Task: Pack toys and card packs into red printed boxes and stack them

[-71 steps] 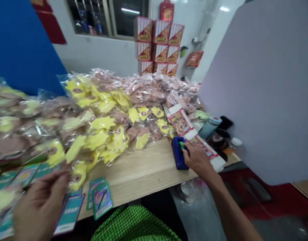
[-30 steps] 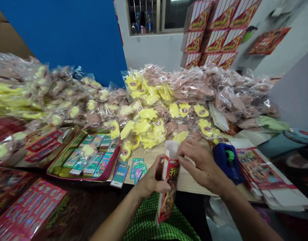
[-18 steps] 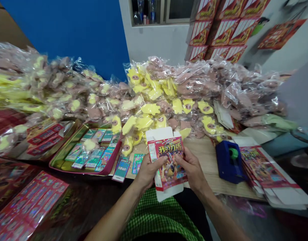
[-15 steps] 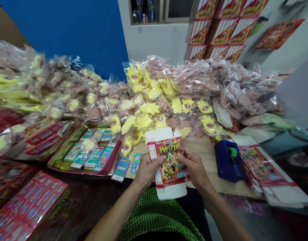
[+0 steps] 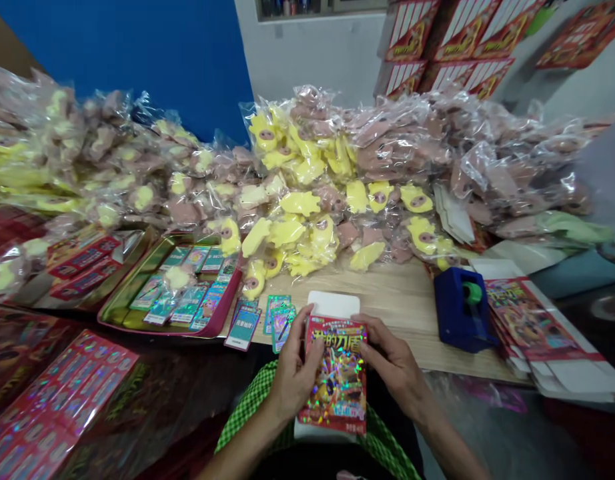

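Observation:
A red printed cardboard box (image 5: 337,380) with shiny artwork and yellow lettering is held upright over my lap. Its white top flap (image 5: 333,305) stands up, and a white edge shows at the bottom. My left hand (image 5: 298,367) grips the left side, thumb on the front. Around the upper right edge is my right hand (image 5: 391,357), its thumb pressed near the front and its fingers partly hidden behind. Small teal cards (image 5: 279,323) lie on the table just beyond my left hand.
Bagged yellow and pink toys (image 5: 297,233) are heaped across the wooden table (image 5: 402,300). At left, a gold-lined tin tray (image 5: 107,313) holds teal cards. To the right stand a blue tape dispenser (image 5: 462,310) and a pile of flat boxes (image 5: 537,333). Red sheets (image 5: 62,407) lie lower left.
The box has moved down toward my lap and now looks squared up rather than flattened. Both hands shifted to its side edges. My view has tipped slightly downward.

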The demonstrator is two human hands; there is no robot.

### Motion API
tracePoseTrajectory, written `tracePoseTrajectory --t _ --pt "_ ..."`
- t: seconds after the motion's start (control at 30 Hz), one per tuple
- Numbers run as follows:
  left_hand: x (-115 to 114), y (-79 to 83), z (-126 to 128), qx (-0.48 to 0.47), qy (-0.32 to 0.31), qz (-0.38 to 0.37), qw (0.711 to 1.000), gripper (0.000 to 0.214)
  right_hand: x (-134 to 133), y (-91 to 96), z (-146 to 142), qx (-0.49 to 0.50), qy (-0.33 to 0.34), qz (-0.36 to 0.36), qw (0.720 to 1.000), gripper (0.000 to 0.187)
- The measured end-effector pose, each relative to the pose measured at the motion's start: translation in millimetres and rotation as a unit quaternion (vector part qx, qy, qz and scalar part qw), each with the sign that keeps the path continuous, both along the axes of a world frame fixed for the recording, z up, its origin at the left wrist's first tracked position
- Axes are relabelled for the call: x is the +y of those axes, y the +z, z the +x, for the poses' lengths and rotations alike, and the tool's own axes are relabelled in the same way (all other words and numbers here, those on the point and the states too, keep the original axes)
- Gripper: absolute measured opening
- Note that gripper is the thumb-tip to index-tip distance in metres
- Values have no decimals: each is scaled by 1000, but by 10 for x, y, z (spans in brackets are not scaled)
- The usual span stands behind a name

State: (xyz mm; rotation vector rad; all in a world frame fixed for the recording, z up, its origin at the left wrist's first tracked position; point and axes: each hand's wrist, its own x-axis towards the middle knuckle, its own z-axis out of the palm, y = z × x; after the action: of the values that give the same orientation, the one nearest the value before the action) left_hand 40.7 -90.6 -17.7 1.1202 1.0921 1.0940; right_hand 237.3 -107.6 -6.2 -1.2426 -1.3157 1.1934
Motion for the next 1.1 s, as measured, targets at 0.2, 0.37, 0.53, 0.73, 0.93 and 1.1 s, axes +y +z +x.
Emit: tracePoseTrajectory --t 0.2,0.37,0.53,0.73,0.93,1.1 --pt "8 77 43 -23 87 -35 995 42 94 70 -19 -63 24 82 994 34" --pt "136 180 -90 -170 49 -118 977 59 158 111 -21 50 30 11 998 31" --pt "85 90 -286 -94 35 -103 990 47 103 284 -7 -131 113 64 983 22" --pt "111 232 -302 -94 31 -112 989 46 149 454 -107 -210 120 28 970 21" --pt "166 274 -345 -85 -37 -141 986 42 211 488 -141 -267 140 38 953 11" --pt "78 21 -483 -42 -87 -126 987 35 80 359 -197 -297 165 103 935 12"
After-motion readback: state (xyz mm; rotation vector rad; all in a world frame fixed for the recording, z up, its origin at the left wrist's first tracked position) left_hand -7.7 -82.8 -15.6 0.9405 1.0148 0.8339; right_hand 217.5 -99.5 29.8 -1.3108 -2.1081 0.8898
